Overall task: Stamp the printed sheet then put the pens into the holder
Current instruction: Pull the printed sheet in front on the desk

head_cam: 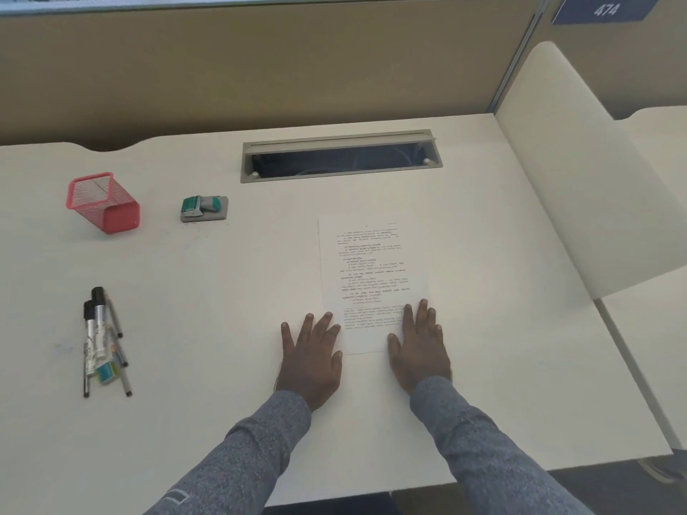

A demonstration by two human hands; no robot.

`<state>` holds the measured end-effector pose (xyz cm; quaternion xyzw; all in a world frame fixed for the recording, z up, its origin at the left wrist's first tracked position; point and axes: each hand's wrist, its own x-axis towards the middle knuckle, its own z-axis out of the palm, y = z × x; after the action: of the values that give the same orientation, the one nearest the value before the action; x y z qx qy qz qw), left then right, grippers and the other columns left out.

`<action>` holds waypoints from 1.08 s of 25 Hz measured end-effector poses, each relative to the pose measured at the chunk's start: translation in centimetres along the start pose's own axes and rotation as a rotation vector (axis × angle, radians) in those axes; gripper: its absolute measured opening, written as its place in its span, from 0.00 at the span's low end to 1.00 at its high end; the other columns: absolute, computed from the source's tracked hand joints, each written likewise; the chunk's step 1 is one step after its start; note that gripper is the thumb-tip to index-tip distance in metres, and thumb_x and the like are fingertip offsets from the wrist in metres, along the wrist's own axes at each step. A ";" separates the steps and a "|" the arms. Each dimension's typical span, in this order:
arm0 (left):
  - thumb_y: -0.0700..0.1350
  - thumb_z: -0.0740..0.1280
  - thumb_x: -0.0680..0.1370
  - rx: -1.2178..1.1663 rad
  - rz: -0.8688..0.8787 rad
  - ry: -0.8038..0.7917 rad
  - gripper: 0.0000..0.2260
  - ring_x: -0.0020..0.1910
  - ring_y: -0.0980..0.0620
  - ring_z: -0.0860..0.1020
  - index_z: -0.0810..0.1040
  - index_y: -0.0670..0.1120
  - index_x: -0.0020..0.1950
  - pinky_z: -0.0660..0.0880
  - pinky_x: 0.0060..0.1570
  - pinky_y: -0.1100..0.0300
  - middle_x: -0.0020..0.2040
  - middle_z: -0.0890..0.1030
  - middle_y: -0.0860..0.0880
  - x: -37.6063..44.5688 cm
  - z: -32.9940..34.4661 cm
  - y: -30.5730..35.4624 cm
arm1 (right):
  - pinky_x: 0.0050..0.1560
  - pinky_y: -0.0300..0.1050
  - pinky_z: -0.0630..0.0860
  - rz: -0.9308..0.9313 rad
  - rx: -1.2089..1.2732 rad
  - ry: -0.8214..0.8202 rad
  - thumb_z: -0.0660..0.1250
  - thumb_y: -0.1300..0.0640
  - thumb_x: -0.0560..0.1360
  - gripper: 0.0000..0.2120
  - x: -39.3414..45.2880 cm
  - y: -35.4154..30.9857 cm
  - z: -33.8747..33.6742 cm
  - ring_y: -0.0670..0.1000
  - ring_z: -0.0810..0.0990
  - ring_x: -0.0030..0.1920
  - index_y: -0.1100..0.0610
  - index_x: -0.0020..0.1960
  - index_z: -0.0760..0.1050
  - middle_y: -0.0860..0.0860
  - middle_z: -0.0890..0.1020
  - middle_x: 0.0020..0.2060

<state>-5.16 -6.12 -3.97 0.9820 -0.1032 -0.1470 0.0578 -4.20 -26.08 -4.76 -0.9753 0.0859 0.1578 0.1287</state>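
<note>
White tabletop (223,291), seen from above. White printed sheet of paper (368,269) with dark lines of text lies flat right of centre, its near edge toward the front edge of the tabletop, slightly skewed. Left hand (310,360) flat, palm down, fingers spread, resting on the tabletop just beside the sheet's near left corner; fingertips touch or barely overlap the sheet's left edge (cannot tell which). Right hand (418,351) likewise flat and open, palm down, lying over the sheet's near right corner. Neither hand grips anything. Grey knit sleeves (483,451) run back to the front edge. Grey and teal self-inking stamp (204,208) lies on its side toward the back of the tabletop, left of centre, well apart from the sheet. Red mesh pen holder (102,202), square-mouthed, is tipped over near the back left corner, open end facing away toward the rear, nothing visible inside. Loose cluster of pens (102,340) near the left edge, closer to the front: two silver markers with black caps, several thin dark pens, and a small teal-and-white object among them (blurred, unclear what). Grey rectangular cable slot (340,156) is set in the tabletop at the back centre edge. Tan partition panel (260,68) stands behind.
</note>
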 end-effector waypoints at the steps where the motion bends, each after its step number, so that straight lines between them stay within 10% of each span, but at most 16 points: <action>1: 0.54 0.48 0.77 -0.003 -0.013 0.011 0.26 0.75 0.45 0.61 0.69 0.50 0.72 0.51 0.71 0.32 0.76 0.64 0.52 -0.4 0.1 -0.8 | 0.77 0.50 0.43 -0.012 0.005 -0.010 0.47 0.47 0.81 0.31 -0.3 -0.8 0.2 0.56 0.41 0.77 0.56 0.78 0.39 0.56 0.39 0.77; 27: 0.54 0.46 0.76 -0.178 -0.190 0.113 0.25 0.77 0.50 0.56 0.70 0.52 0.69 0.46 0.73 0.39 0.76 0.63 0.55 -6.0 0.2 -11.0 | 0.77 0.50 0.47 -0.153 -0.024 -0.122 0.48 0.46 0.79 0.33 -4.2 -11.1 3.1 0.55 0.40 0.77 0.55 0.78 0.38 0.56 0.37 0.77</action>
<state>-8.77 5.92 -4.08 0.9850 0.0073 -0.1050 0.1364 -6.70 -14.14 -3.77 -0.9690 0.0015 0.2078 0.1337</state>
